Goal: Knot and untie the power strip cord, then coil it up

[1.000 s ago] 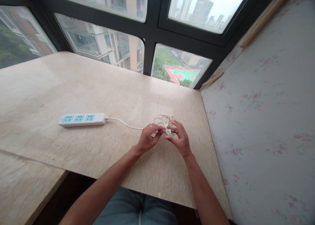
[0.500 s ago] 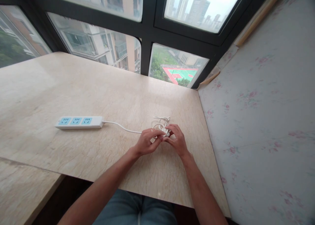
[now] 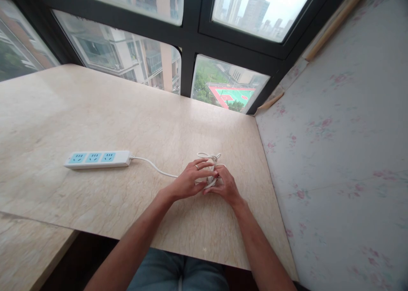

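A white power strip with three light-blue socket panels lies on the left of the stone-patterned counter. Its white power cord runs right to a tangled bundle between my hands; loops stick out beyond my fingers. My left hand, with a ring on one finger, has its fingers bent around the left side of the bundle. My right hand grips the bundle from the right, thumb and fingers closed on the cord. The plug cannot be made out clearly, as fingers cover part of the bundle.
Beige marbled counter spans the view, its front edge just before my legs. A floral-papered wall bounds it on the right. Dark window frames rise along the back. A lower slab lies at the front left.
My left fingers have lifted and spread a little over the cord bundle. The right hand has turned slightly, and the cord loops have shifted. The view has moved slightly to the right.
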